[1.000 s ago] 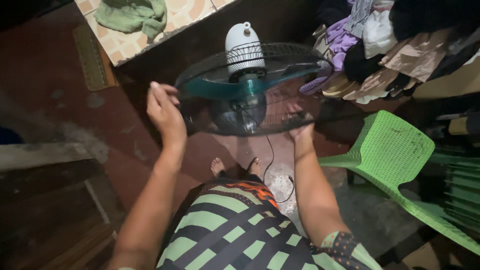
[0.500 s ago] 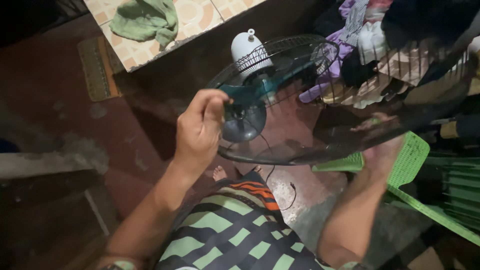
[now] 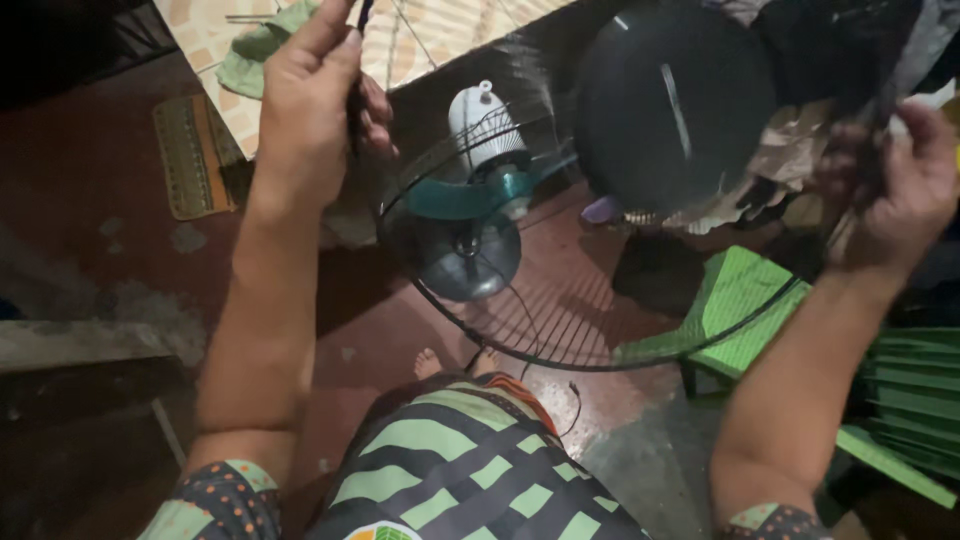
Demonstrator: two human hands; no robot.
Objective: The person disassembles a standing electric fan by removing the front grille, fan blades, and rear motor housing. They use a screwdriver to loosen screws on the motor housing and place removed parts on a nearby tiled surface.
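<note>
While both hands grip its rim — left hand [image 3: 305, 85], right hand [image 3: 895, 185] — front grille [image 3: 675, 110] is off | teal blades [image 3: 470, 195] still mounted — rear cage [image 3: 560, 330] remains.

Teal fan blades [image 3: 470, 195], black grille [image 3: 600, 340], seemingly green chair [image 3: 745, 310]

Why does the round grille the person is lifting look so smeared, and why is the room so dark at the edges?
In the head view, the front grille is streaked with motion blur, its wires ghosting near the left hand and right hand. The fan below stays fairly sharp. Light is dim and uneven: the tiled floor is bright, while the left side sinks into shadow.
</note>
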